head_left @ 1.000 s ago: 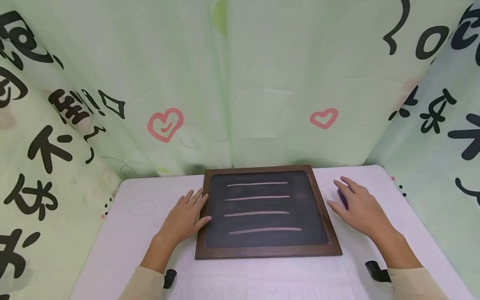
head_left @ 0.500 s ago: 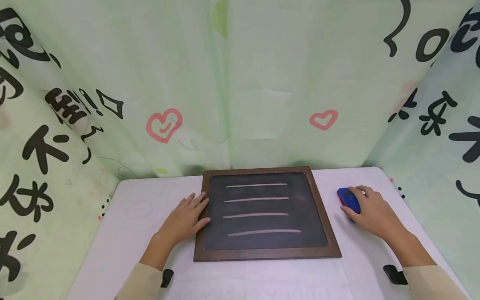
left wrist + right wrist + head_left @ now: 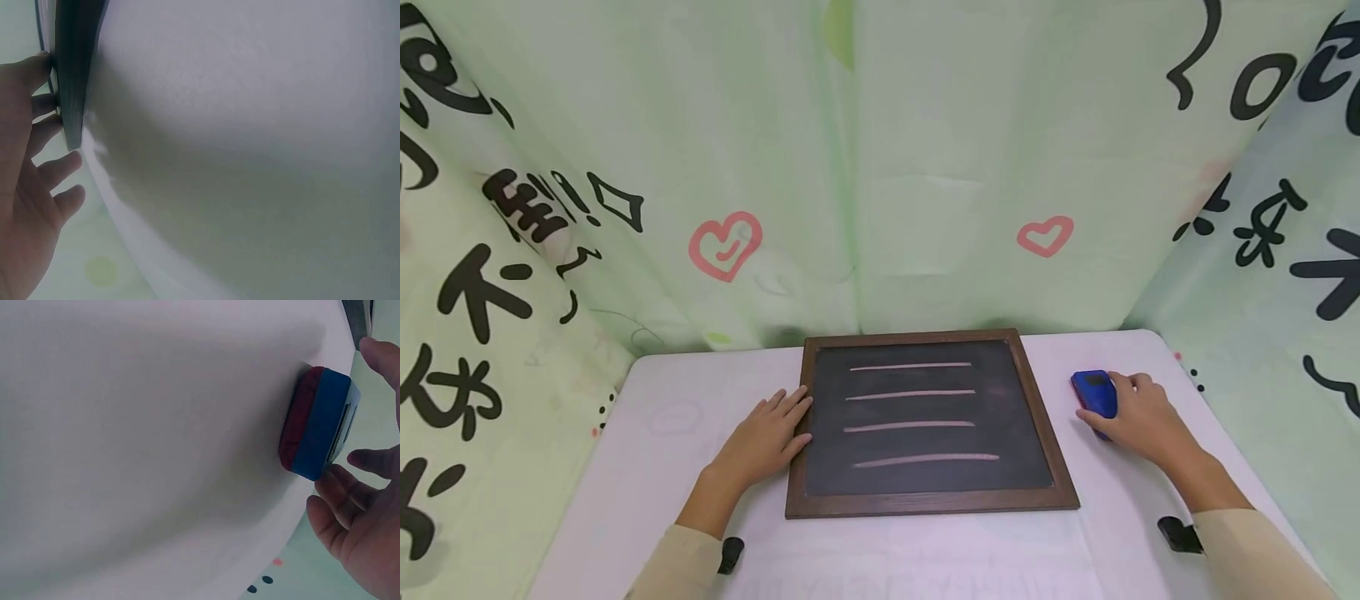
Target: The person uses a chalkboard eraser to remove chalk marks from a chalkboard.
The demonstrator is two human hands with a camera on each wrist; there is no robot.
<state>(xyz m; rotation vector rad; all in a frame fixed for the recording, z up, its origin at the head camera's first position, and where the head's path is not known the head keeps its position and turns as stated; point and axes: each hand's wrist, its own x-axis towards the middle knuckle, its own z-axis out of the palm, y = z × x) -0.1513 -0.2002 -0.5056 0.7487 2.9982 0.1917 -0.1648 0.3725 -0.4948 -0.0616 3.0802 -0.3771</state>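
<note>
A framed blackboard (image 3: 925, 417) with several pink chalk lines lies on the white table. My left hand (image 3: 766, 442) rests at its left edge, fingers spread fairly straight. The left wrist view shows the fingertips by the board's dark frame (image 3: 74, 81). To the right of the board is a blue chalkboard eraser (image 3: 1092, 393); its dark red felt faces the table. My right hand (image 3: 1146, 419) is beside the eraser, thumb at the near side. In the right wrist view the thumb stands apart from the eraser (image 3: 320, 425), and the lower fingertips are at its edge.
A white-covered table (image 3: 700, 392) carries the board and eraser. Pale green curtains (image 3: 925, 183) with black lettering and pink hearts hang behind and at both sides. Black straps with devices (image 3: 1180, 535) are at both wrists.
My right hand has shifted right and slightly down, uncovering the eraser's blue top, which was mostly hidden under the hand a second ago. The left hand stays on the board.
</note>
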